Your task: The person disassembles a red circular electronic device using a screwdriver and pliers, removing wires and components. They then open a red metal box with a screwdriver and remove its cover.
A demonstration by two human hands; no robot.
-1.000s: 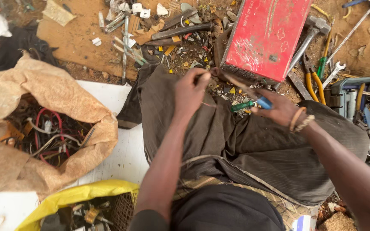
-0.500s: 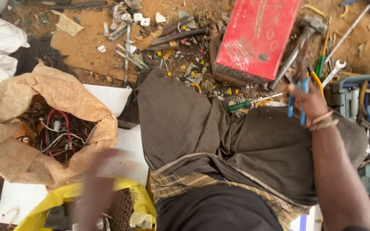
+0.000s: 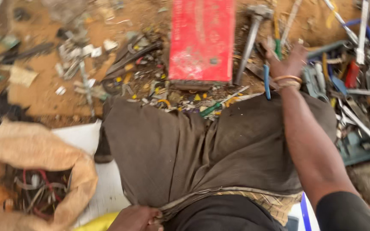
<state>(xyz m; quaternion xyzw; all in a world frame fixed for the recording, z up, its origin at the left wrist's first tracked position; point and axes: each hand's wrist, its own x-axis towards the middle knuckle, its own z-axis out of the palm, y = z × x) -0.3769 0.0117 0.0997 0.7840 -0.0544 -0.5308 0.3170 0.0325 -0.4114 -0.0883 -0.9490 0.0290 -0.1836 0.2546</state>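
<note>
Since before, your right hand [image 3: 288, 64] has reached forward, gripping blue-handled pliers [image 3: 267, 81] pointing back toward you; left hand [image 3: 135, 218] rests closed at your waist.

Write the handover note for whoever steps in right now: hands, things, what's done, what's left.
Right hand: stretched forward over the tool pile, gripping blue-handled pliers.
Left hand: at the waist, by the cloth edge; grip can't be told.
Things: red box ahead on the dirt, hammer beside it, wire scraps along the cloth's front edge, sack of wires at the left.
Done: wires lie in the sack.
Left: scraps on the ground are uncollected.
</note>
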